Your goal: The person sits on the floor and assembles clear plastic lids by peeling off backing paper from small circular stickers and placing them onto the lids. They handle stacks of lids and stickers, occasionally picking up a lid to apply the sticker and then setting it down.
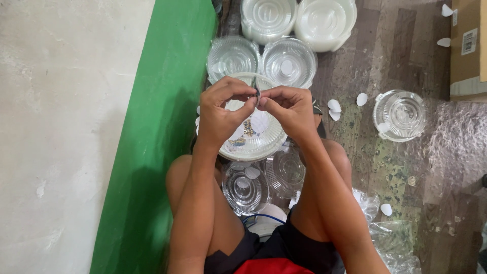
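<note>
Patterned floor beside green wall band, clear lids scattered around. Left hand (220,114) and right hand (286,109) both pinched shut on small sticker (257,96), held above clear round container (251,137). Advisable: peel slowly from one corner, thumbs close, backing kept flat.

A small thin item (257,95), dark at its edge, sits pinched between thumb and fingertips, held upright; it is too small to tell what it is. Directly beneath it lies a round clear plastic container (253,139) with a ribbed rim, open side up, resting over the person's lap, with white oval stickers and a few dark specks inside.
</note>
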